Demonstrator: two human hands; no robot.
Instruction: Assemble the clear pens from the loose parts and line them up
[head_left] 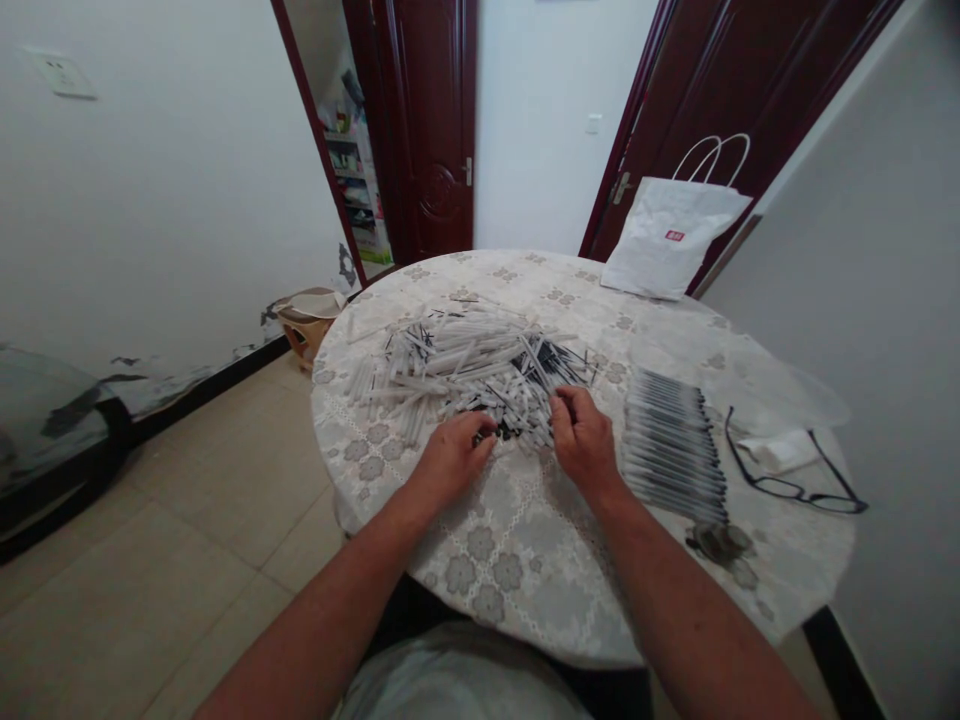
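A loose pile of white, translucent pen barrels (472, 345) covers the middle of the table, with thin dark rods (559, 362) mixed in at its right side. At the pile's near edge is my left hand (456, 452), its thumb and fingers closing together beside small black pieces (504, 430); whatever is between the fingertips is too small to make out. My right hand (585, 440) rests against the pile's right front edge with curled fingers, and what they grip is hidden. Right of it, pens (671, 445) with dark ends lie side by side in a neat row.
The round table has a flowered cloth (487, 570). Black-framed glasses (795, 490) lie at the right, near a clear plastic sheet (780, 380). A small dark round object (720, 542) sits below the pen row. A white paper bag (671, 240) stands at the back right.
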